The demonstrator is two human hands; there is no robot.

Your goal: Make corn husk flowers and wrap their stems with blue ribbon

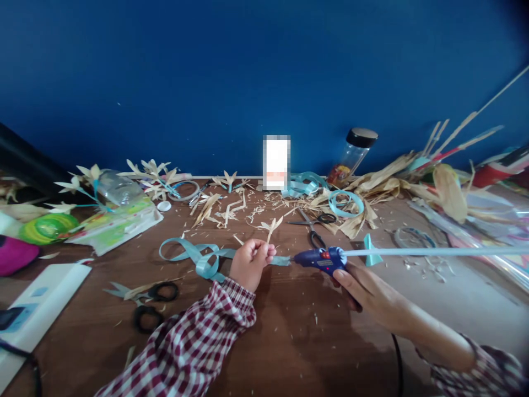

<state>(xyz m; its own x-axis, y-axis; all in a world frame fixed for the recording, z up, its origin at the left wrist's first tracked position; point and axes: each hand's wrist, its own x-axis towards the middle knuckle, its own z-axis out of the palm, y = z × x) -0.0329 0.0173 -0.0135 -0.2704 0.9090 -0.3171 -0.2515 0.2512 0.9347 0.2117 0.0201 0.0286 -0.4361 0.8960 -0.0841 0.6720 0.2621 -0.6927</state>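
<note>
My left hand is closed, pinching a small corn-husk flower by its stem, petals up. A light blue ribbon runs from a loose tangle on the left, behind or under that hand; its cut end pokes out on the right. My right hand grips a dark blue glue gun by its handle. The nozzle points left, close to the ribbon's end; whether they touch I cannot tell. From the gun's back a long pale glue stick sticks out to the right. A small red light glows on the gun.
Black-handled scissors lie at the left, another pair behind the gun. Husk scraps litter the back. A jar leans near the wall. A white power strip sits left; finished husk flowers lie behind.
</note>
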